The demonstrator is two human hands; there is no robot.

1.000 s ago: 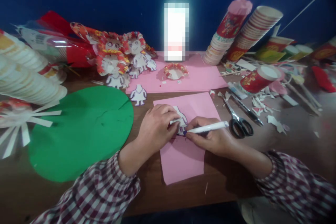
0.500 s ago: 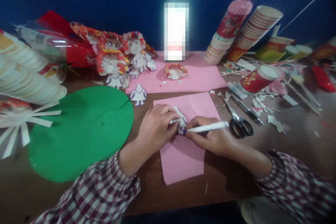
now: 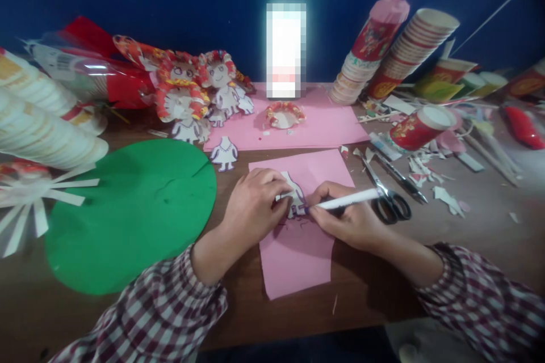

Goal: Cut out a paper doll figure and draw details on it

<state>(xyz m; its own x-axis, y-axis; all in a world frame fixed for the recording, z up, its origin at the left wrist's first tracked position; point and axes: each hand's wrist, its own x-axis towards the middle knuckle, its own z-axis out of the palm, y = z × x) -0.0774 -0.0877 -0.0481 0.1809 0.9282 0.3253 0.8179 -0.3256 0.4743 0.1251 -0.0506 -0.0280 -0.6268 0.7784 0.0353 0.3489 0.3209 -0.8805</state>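
Note:
My right hand [image 3: 353, 215] grips a white marker [image 3: 349, 201], its purple tip at the lower edge of a white paper cutout [image 3: 294, 193]. The cutout has a small body shape with purple outlines. My left hand [image 3: 258, 204] holds the cutout's left side, fingers curled over it and partly hiding it. Beneath both lies a pink paper sheet [image 3: 298, 266], with a few dark pen marks just below the cutout. A similar finished-looking body cutout [image 3: 224, 153] rests on the table behind my left hand.
A green oval sheet [image 3: 131, 221] lies left, beside stacked paper cups [image 3: 46, 125]. Decorated paper figures [image 3: 183, 96] stand behind it. Black-handled scissors [image 3: 389, 204], a pen [image 3: 402, 178], paper scraps [image 3: 447, 199] and a red cup [image 3: 421, 127] are on the right. A ring-shaped piece [image 3: 285, 115] lies at the back.
My right hand and the marker have shifted slightly right, and the marker's tip now sits further along the cutout's lower edge. My left hand stays in place.

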